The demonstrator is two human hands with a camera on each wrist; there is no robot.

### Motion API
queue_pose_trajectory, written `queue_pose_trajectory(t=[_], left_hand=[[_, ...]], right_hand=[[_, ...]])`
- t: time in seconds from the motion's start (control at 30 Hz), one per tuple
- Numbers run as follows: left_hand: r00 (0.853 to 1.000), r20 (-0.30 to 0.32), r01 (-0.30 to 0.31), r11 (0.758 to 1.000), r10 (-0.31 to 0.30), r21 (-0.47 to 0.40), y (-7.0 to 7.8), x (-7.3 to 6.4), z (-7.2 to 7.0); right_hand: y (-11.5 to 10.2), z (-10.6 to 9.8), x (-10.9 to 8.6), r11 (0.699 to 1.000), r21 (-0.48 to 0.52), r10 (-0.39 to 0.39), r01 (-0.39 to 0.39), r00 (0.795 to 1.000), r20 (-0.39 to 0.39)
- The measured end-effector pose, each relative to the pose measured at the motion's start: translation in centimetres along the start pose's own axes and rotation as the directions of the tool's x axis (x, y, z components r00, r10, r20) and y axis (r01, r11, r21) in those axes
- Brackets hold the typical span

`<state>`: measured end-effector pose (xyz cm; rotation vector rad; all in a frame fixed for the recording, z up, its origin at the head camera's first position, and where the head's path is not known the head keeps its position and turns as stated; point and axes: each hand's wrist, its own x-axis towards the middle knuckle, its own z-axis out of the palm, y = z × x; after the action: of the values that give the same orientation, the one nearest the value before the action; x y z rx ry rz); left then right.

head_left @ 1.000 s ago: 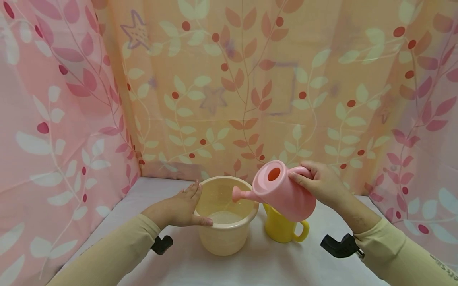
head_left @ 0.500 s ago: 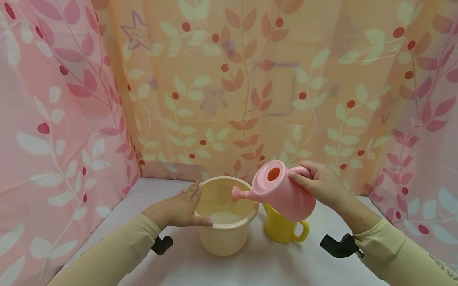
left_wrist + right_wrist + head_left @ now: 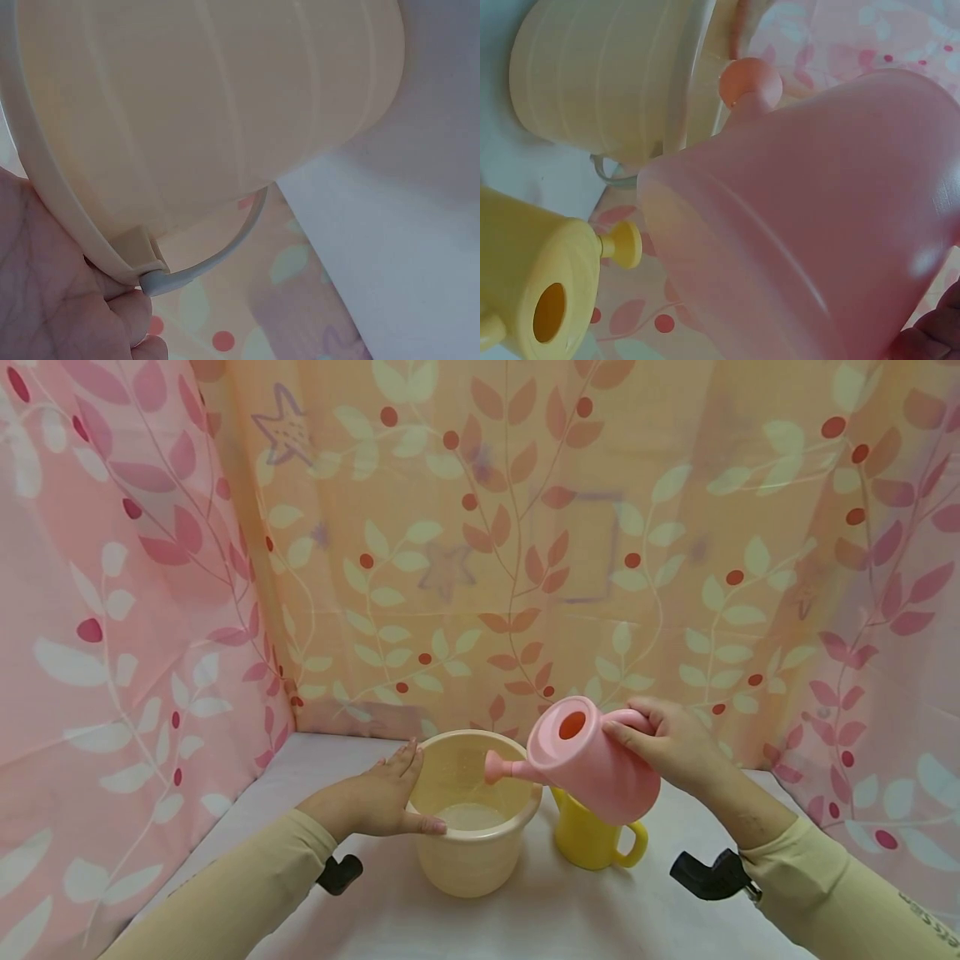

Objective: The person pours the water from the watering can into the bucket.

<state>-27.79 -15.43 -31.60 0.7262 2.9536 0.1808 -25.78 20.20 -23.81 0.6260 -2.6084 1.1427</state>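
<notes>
My right hand [image 3: 667, 743] grips the handle of a pink watering can [image 3: 600, 768]. The can is tilted left, its spout rose [image 3: 495, 767] over the opening of a cream bucket [image 3: 470, 860]. Faint thin streaks show below the rose, inside the bucket. My left hand [image 3: 382, 793] rests on the bucket's left rim with fingers extended and the thumb lying on the near rim. In the left wrist view, the palm [image 3: 45, 285] touches the rim beside a grey bail handle [image 3: 217, 259]. The bucket stands upright.
A yellow watering can [image 3: 588, 839] stands upright on the white table [image 3: 570, 918], right of the bucket and partly hidden behind the pink can. Patterned cloth [image 3: 510, 568] encloses the back and both sides. Black mounts [image 3: 712, 875] are on both wrists.
The pink watering can has shifted very slightly left, still tilted over the bucket. Both hands keep their holds, and the bucket and yellow can stay put.
</notes>
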Motion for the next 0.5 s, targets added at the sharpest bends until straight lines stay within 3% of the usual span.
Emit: queue_pose_trajectory(t=[0.5], left_hand=[[1.0,0.006,0.009,1.0,-0.009,0.015,-0.13,0.04,0.14]], right_hand=[[-0.16,-0.09,0.03,1.0,-0.014,-0.02,0.02,1.0,-0.008]])
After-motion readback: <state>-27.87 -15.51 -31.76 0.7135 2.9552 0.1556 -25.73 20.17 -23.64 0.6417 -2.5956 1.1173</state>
